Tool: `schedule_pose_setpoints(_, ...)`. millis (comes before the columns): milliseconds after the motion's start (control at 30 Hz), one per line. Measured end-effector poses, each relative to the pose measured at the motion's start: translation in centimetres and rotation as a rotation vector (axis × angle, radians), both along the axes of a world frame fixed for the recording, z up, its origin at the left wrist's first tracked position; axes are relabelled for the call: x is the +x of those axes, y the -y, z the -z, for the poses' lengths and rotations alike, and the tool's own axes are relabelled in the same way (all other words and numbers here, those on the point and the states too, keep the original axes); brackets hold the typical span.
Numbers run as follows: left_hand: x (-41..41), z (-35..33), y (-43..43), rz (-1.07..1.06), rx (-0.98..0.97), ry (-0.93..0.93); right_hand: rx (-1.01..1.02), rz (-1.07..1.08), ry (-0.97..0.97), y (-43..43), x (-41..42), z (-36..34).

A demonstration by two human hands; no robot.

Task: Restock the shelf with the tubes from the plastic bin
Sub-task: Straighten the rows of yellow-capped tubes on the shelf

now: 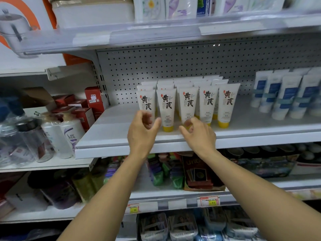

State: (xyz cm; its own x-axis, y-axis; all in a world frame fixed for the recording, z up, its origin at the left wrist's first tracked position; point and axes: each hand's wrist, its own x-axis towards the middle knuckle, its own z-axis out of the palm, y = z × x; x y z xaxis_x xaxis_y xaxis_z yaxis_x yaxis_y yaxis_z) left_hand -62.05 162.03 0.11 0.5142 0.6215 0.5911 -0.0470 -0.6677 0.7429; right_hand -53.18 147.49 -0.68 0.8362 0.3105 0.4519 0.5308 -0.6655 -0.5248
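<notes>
left hand (141, 130): fingers loosely curled and apart, holding nothing, at the shelf's front edge, just before the leftmost tube.
right hand (198, 132): fingers spread, empty, beside the third tube's cap.
shelf (111, 136): bare to the left of the tubes.
tubes (166, 108): upright on yellow caps, five across, several rows deep.
step: judged as squaring the front row; nudge low, near the caps, so none tips.
bin: not in view.

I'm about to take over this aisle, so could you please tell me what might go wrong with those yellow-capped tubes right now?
The yellow-capped tubes stand on their caps in tight rows, so a nudge from the left hand or right hand, both empty and close to the front row, could topple several. The front tubes also sit near the shelf edge and might fall off it.
</notes>
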Motion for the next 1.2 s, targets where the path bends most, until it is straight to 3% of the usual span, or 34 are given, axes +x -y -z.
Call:
schedule_pose_setpoints(133, 1.3, 0.6, 3.9, 0.197, 0.003, -0.123, 0.224, 0.118, -0.110, 3.5, 1.9, 0.2)
schedule_pose_setpoints(267, 3.5, 0.7, 5.5, 0.244, -0.029, -0.178, 0.240, 0.179, -0.149, 5.2, 3.5, -0.3)
schedule_pose_setpoints(467, 5.7, 0.5, 6.4, 0.155, -0.021, -0.320, 0.046, 0.181, -0.170, 5.5, 5.4, -0.6)
schedule_pose_setpoints(700, 7.2, 0.3, 7.1, 0.029, 0.089, -0.510, -0.032, 0.146, -0.128, 5.3, 6.5, -0.1)
schedule_pose_setpoints(1200, 9.0, 0.2, 8.7, -0.201, -0.020, -0.500, -0.089, 0.115, -0.103, 5.6, 7.0, -0.4)
